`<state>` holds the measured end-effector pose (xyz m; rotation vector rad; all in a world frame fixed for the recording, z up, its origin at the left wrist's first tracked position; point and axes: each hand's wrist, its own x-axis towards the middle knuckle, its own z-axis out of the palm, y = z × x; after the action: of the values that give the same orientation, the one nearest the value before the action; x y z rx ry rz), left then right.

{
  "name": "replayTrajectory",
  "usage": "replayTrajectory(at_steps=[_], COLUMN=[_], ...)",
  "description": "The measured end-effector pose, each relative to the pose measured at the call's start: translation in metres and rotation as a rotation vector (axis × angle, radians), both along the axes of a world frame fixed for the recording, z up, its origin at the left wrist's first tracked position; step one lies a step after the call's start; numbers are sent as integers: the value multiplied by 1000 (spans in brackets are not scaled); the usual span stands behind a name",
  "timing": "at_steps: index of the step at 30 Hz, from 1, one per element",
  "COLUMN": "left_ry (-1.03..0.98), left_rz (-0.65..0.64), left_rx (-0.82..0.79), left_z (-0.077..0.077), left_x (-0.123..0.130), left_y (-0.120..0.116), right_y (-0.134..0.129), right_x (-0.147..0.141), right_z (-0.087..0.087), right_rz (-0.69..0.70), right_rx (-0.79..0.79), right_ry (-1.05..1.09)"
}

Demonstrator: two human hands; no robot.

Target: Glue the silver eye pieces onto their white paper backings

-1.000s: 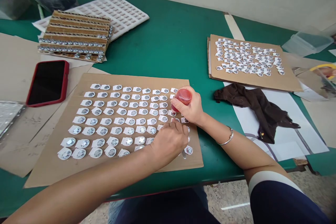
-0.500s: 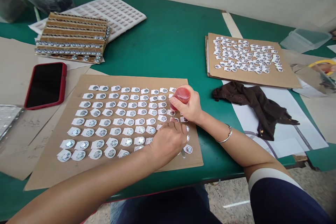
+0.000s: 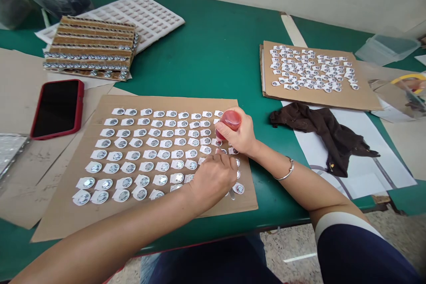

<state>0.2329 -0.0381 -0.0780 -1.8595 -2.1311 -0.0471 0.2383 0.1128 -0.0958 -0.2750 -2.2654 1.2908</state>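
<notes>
1. My right hand [image 3: 240, 136] grips a small red squeeze bottle [image 3: 229, 122], fingers wrapped round its body. It stands nearly upright, long axis a little off vertical, nozzle pointing down at the cardboard sheet [image 3: 146, 213]. I cannot see the tip itself behind my thumb.
2. My left hand [image 3: 214, 178] lies at 7 o'clock from the bottle, just beside it, fingers curled down on the sheet over the right-hand columns. Whether they pinch one piece or only press, I cannot tell. A thin metal tool [image 3: 233, 194] pokes out under this hand, perhaps tweezers.
3. The thing being worked is the grid of small metal discs on white tabs [image 3: 143, 155], in rows running from 9 to 3 o'clock across the sheet. The nozzle sits at the grid's right end, about the third and fourth rows from the far edge. The right hand is nearer to it.
4. Edges: the sheet's right edge is just at 3 o'clock of my right hand, with bare green bench [image 3: 213, 53] beyond. The near edge of the bench is close at 6 o'clock.
5. Open room lies at 12 o'clock. A dark brown rag [image 3: 319, 135] lies at 3 o'clock, apart. A red-cased phone [image 3: 57, 108] lies well off at 9 o'clock.
</notes>
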Motion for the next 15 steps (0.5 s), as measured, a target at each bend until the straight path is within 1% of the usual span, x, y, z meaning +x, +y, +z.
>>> replayTrajectory(at_steps=[6, 15], left_ry=[27, 46], left_rz=[0, -4], left_rx=[13, 7], left_z=[-1, -2], left_x=[0, 0], left_y=[0, 1], right_y=[0, 3], right_x=[-1, -3], right_z=[1, 1], right_rz=[-43, -56], right_rx=[8, 38], right_ry=[44, 74])
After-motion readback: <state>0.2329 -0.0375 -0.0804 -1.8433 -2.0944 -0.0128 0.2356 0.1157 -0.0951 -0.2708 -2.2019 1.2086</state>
